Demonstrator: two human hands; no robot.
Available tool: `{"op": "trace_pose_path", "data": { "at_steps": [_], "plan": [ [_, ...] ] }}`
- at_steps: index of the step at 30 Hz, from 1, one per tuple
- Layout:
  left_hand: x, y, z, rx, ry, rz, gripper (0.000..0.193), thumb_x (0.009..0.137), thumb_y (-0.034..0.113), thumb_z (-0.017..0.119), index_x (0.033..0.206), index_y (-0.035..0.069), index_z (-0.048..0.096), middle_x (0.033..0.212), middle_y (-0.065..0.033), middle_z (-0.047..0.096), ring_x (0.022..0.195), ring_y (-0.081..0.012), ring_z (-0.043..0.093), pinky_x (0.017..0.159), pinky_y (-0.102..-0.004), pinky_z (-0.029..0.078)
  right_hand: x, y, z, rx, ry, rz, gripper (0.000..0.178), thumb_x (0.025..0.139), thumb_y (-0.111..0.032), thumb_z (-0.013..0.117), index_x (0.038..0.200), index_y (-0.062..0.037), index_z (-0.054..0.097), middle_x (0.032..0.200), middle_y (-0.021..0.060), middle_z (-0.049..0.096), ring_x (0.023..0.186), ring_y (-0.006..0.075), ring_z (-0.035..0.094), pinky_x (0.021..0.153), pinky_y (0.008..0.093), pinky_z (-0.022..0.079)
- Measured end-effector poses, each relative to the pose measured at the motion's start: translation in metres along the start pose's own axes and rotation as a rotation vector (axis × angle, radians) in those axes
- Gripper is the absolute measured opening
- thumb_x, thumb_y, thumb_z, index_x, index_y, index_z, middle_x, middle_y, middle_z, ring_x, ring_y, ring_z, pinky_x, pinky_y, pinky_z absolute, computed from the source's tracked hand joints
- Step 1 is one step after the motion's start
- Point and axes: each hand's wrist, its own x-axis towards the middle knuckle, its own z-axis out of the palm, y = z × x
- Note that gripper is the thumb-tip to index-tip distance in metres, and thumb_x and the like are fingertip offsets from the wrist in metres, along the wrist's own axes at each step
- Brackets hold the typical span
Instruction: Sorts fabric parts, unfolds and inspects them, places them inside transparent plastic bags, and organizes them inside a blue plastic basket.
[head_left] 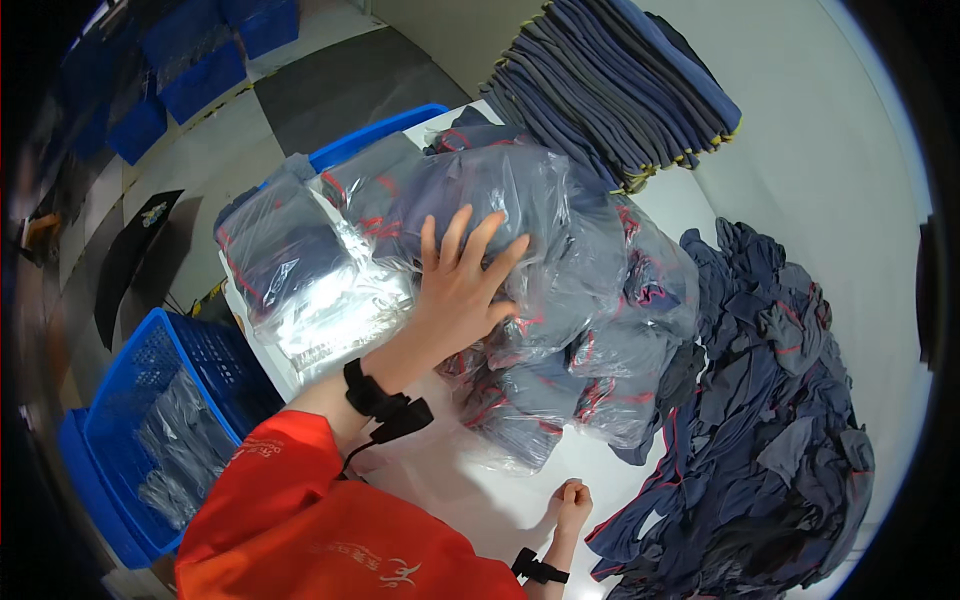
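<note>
My left hand (pixel 462 285) lies on a heap of clear plastic bags (pixel 590 270), its fingers spread wide and its palm against the film. Inside the bags are folded dark blue-grey garments with red trim or ties. My right hand (pixel 572 500) is closed near the front of the white table (pixel 430 490), below the bagged heap. What its curled fingers hold, if anything, is hidden. Just to its right spreads a loose pile of dark blue-grey garments (pixel 760 450) with red edging. Black straps circle both wrists.
A tall stack of folded dark cloths (pixel 610 95) stands at the back against the wall. Left of the table, a blue basket (pixel 215 370) holds plastic-wrapped items. Another blue container's edge (pixel 380 135) shows behind the bags. Several blue bins (pixel 200 85) stand at the far left.
</note>
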Motion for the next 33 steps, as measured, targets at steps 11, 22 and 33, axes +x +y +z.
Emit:
{"op": "trace_pose_path", "data": {
  "at_steps": [11,22,33],
  "plan": [
    [0.073,-0.048,-0.088,-1.003,0.541,-0.4,0.023,0.095,0.015,0.043,0.086,0.003,0.061,0.091,-0.0074,0.063,0.087,-0.0184,0.058,0.079,-0.0327,0.047,-0.006,0.012,0.018,0.108,0.174,-0.039,0.012,0.09,-0.011,0.052,0.083,-0.0024,0.057,0.068,0.0003,0.052,0.06,0.0065,0.046,0.055,0.0201,0.039],
    [0.01,-0.094,-0.129,-1.912,0.083,-0.826,0.027,0.093,0.028,0.049,0.1,0.004,0.059,0.101,-0.0091,0.062,0.093,-0.0197,0.06,0.085,-0.0324,0.048,-0.009,0.001,0.028,0.102,0.252,-0.11,0.013,0.09,-0.01,0.051,0.081,-0.0016,0.055,0.063,0.0004,0.05,0.056,0.0066,0.044,0.05,0.0216,0.038],
    [-0.056,-0.001,-0.112,-1.585,0.25,-0.868,0.013,0.087,0.012,0.049,0.082,0.002,0.056,0.083,-0.0074,0.06,0.082,-0.0163,0.057,0.072,-0.0322,0.047,-0.014,0.002,0.035,0.203,0.231,-0.179,0.012,0.091,-0.009,0.049,0.08,-0.0039,0.053,0.06,-0.0024,0.044,0.05,0.0042,0.039,0.044,0.0186,0.032]
  ]
}}
